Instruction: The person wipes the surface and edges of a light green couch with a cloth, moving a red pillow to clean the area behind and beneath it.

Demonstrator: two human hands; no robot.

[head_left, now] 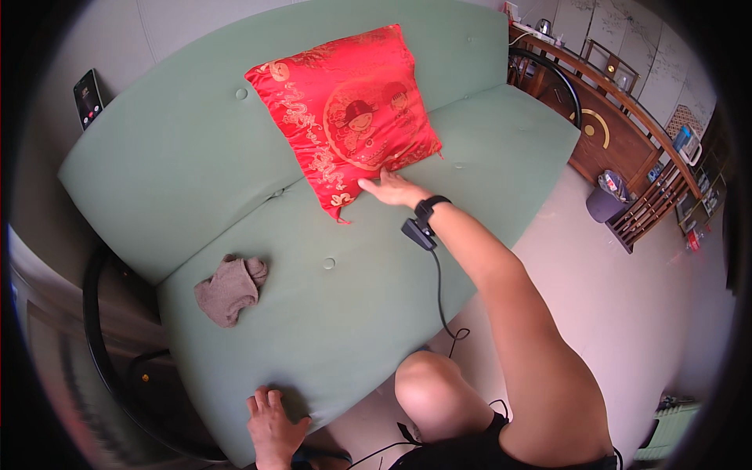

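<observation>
A shiny red cushion with gold patterns and two printed figures leans against the backrest of a green sofa. At its lower edge is my right hand, thumb stretched out and fingertips against the fabric. Its wrist carries a black strap with a small dark device on a cable. My left hand rests near the sofa's front edge, fingers spread and slightly bent, holding nothing. Farther up the seat from it lies a crumpled grey-brown cloth.
Black curved armrests bound the sofa at both ends. A phone stands behind the backrest at left. To the right are a dark wooden bench and a purple bin. My bent knee is at the front edge.
</observation>
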